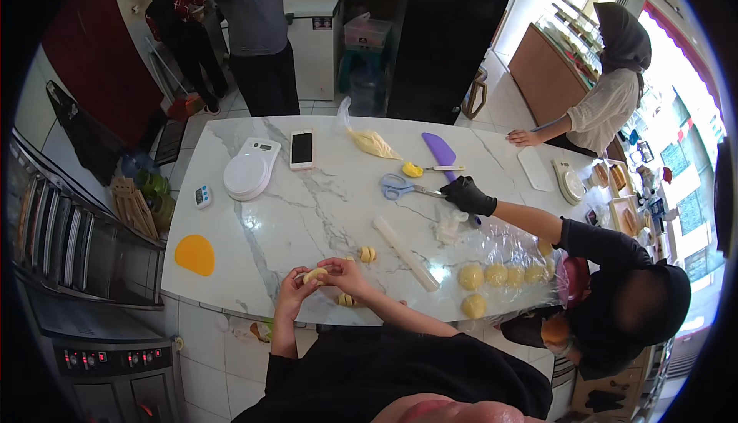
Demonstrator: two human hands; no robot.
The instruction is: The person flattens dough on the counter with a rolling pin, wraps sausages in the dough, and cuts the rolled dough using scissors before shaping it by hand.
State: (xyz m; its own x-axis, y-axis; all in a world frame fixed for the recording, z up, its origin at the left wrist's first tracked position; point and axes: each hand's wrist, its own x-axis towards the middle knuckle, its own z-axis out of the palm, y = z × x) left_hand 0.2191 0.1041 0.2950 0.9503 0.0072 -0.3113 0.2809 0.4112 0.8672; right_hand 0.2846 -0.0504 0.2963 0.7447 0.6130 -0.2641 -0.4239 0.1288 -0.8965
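Note:
Near the table's front edge, my left hand [290, 294] and my right hand [344, 275] meet around a small round piece of pale yellow dough [314, 276]. The fingers of both hands are closed on it, hiding part of it. Just beyond my right hand sits a pale yellow dough roll with darker lines across it [368, 254]. A similar dough roll [345, 300] lies below my right wrist, partly covered by my arm. To the right, a whitish rolling pin [406, 254] lies slantwise on the marble table [231, 261].
Dough balls [471, 277] sit beside and under plastic sheeting at right. A co-worker's black-gloved hand [469, 196] is at the scissors [398, 187]. Farther back are a purple scraper [438, 150], piping bag [370, 143], phone [302, 149] and scale [251, 169]. A yellow scraper [194, 255] lies left.

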